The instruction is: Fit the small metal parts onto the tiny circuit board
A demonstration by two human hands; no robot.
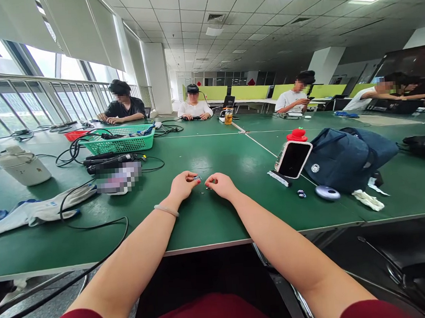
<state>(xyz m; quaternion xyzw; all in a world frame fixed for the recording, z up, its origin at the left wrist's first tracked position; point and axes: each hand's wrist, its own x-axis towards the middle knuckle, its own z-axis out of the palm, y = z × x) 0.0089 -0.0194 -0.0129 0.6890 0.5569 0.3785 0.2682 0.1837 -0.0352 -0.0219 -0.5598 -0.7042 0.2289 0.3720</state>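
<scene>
My left hand (181,186) is closed around a small silvery-grey piece (197,178), pinched between thumb and fingers just above the green table. Too little of the piece shows to tell its kind. Close by on the right, my right hand (222,185) has its thumb and forefinger pressed together. A tiny bit may be at those fingertips, but it is too small to make out. Below and between the two hands, a small speck (202,192) lies on the tabletop.
Left: a green basket (125,144), a white flask (22,166), gloves (53,204) and a trailing black cable (125,231). Right: a propped phone (294,159), a blue backpack (345,158) and a round lilac case (327,193). Several people sit beyond, around the green table (202,227).
</scene>
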